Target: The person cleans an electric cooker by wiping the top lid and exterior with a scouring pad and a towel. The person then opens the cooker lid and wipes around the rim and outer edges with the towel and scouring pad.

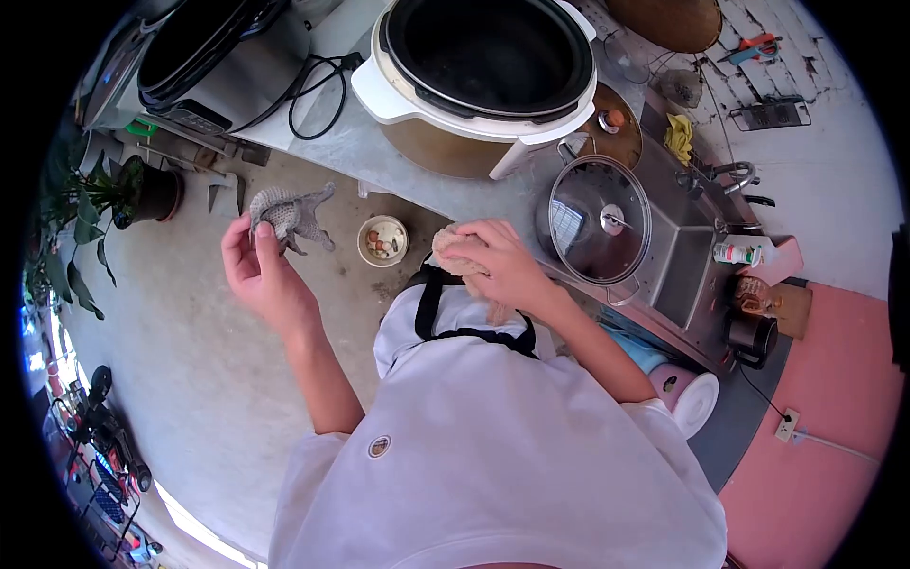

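A grey mesh-like cloth (292,214) hangs from the pinched fingers of my left hand (265,266), out over the floor. My right hand (500,264) is wrapped round a beige cloth (459,252) in front of my waist, and part of that cloth dangles below the fingers. Between the two hands, lower down, a small round bowl (383,259) holds several small pieces that I cannot make out.
The grey counter (427,190) carries a large white cooker (379,85), a silver cooker (242,76) with a black cord, and a glass-lidded pot (599,223). Right of it is a steel sink (684,275). A potted plant (147,194) stands at the left.
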Demonstrator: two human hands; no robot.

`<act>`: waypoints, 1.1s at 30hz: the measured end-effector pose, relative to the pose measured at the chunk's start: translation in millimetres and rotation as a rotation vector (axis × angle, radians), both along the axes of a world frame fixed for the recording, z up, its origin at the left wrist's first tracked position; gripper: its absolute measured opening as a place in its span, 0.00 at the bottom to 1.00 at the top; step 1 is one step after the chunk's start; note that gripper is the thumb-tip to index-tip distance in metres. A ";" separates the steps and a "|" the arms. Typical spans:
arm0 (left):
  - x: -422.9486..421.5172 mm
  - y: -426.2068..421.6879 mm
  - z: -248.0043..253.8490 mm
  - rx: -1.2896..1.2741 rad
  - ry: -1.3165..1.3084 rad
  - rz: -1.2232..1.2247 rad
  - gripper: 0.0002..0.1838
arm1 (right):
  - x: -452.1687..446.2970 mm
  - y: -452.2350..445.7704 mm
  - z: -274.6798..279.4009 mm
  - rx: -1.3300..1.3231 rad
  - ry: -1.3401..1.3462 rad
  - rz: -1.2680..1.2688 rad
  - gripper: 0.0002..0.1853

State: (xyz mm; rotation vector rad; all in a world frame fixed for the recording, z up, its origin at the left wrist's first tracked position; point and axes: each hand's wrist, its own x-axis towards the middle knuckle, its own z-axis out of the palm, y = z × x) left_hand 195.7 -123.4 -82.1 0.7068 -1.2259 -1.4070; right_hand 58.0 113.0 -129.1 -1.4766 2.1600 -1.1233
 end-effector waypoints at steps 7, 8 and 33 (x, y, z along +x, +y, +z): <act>9.7 43.8 -11.9 0.160 -0.150 -0.195 0.09 | -19.6 -29.5 -76.9 -0.041 0.407 -0.388 0.18; 10.5 49.7 -11.7 0.143 -0.168 -0.188 0.09 | -24.1 -28.4 -83.4 -0.057 0.387 -0.388 0.18; -65.7 -75.6 33.4 -0.383 -0.534 -1.179 0.12 | 29.2 -123.6 34.7 -0.647 -0.428 -0.957 0.10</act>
